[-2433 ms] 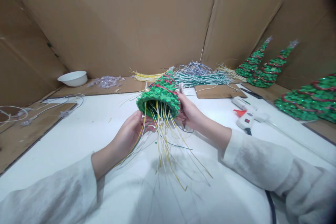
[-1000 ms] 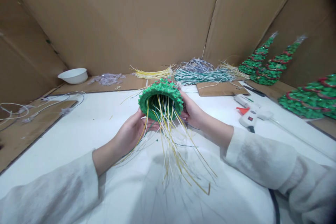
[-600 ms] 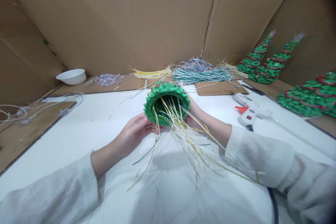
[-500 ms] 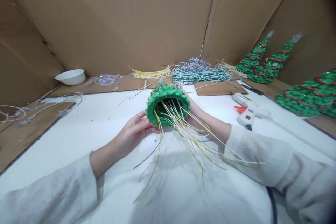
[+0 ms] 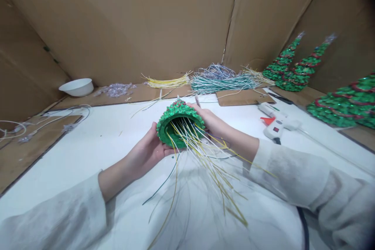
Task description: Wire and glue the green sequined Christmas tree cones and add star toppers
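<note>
A small green Christmas tree ornament [image 5: 164, 119] is held between both hands, its hollow base turned toward me and its tip pointing away. Out of the opening spill many thin wires [image 5: 199, 146], yellow, white and a few dark green, hanging down over the white table. My left hand [image 5: 146, 152] grips the lower left of the rim, thumb up along the side and fingers underneath. On the right side, my right hand [image 5: 212, 123] is wrapped round the tree, its fingertips partly hidden behind it.
Bundles of yellow wires [image 5: 170, 82] and green-and-white wires [image 5: 222, 84] lie along the back. A white bowl [image 5: 76, 87] and clear plastic bits [image 5: 117, 90] sit back left. On the right are a glue gun [image 5: 274, 121] and finished trees [image 5: 301, 72]. Cardboard walls [image 5: 146, 27] surround the table.
The tree has shifted slightly left and down, its base tilting a little more downward. The loose wires have swung lower. Both hands keep their hold.
</note>
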### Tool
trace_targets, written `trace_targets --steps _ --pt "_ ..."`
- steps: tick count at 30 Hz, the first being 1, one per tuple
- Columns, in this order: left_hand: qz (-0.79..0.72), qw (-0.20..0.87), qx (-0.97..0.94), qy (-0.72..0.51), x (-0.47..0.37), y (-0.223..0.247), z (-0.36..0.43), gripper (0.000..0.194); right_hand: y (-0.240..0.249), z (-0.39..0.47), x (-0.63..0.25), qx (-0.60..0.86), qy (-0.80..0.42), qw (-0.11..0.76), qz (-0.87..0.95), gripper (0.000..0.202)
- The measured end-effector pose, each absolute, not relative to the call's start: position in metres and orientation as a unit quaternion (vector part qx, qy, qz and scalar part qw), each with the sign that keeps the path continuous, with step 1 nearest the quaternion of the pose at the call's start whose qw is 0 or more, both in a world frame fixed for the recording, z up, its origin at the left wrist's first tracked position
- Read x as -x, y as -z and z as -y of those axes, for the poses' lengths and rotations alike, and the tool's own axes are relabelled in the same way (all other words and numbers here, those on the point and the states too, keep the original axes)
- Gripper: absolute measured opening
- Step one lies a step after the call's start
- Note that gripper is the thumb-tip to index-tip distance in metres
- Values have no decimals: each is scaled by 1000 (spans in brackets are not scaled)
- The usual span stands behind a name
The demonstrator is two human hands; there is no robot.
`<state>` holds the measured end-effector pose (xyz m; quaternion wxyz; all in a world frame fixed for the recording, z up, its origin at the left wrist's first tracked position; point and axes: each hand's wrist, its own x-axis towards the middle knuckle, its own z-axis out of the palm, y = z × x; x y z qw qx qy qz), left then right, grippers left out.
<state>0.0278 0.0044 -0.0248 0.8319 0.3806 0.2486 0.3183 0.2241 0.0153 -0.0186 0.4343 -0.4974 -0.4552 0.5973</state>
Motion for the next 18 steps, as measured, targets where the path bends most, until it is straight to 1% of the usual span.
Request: trace_targets --steps 5,13,18 --pt "-251 837 -376 -309 -26 27 -6 58 12 -13 -222 532 -583 438 431 49" --pt "-249 840 -372 -306 -25 30 -8 49 13 -20 -226 548 -566 408 462 49" --pt "-252 842 -368 -306 -25 30 -10 51 8 -22 -229 560 -553 358 502 58"
